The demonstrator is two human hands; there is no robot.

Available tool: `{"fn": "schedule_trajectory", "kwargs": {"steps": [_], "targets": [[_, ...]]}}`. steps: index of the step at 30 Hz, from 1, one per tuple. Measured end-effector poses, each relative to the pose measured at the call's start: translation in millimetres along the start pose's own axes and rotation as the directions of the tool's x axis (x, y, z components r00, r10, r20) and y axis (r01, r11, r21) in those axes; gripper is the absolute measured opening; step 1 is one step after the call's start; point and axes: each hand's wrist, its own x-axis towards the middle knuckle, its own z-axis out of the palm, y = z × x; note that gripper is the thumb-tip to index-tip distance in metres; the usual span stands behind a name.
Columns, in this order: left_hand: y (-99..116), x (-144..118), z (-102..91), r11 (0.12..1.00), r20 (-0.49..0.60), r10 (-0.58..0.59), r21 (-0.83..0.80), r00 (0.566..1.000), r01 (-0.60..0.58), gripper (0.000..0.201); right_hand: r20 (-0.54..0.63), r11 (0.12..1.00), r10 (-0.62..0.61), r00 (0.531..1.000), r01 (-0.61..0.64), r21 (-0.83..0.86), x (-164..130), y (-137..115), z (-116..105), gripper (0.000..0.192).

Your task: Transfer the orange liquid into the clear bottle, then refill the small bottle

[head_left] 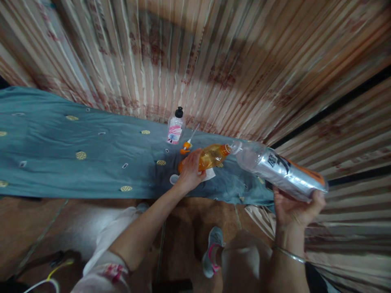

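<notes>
My left hand (191, 171) grips a small orange bottle (210, 156) filled with amber liquid, tilted with its neck pointing right. My right hand (295, 207) holds the base of a large clear plastic bottle (275, 167) with a silver and orange label, tipped so its mouth meets the small bottle's neck. Both bottles hang just above the teal cloth (76, 154). An orange spray pump with its tube (187, 145) lies on the cloth behind my left hand. A small white cap (174, 179) sits by my left wrist.
A clear bottle with a black cap and pink label (175, 128) stands upright at the cloth's far edge. Striped curtains (214, 53) hang behind and to the right. Below are a brown floor, my knees and a grey shoe (212, 250).
</notes>
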Motion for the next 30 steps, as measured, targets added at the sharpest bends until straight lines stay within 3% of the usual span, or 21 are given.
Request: {"fn": "schedule_trajectory", "kwargs": {"steps": [12,23,30], "targets": [[1.2,0.0,-0.4,1.000,0.017,-0.022,0.002,1.000,0.022,0.075,-0.026,1.000,0.004,1.000,-0.004,-0.015,-5.4,-5.0,10.5,0.057],[1.1,-0.8,0.9,1.000,-0.014,0.004,0.011,1.000,-0.004,0.077,-0.005,0.997,-0.010,1.000,0.010,-0.072,-4.1,-4.4,7.1,0.050],[1.4,-0.5,1.0,1.000,0.002,-0.011,0.018,1.000,0.011,0.076,-0.023,0.997,-0.007,1.000,0.005,-0.078,-3.6,-4.1,5.7,0.055]]}}
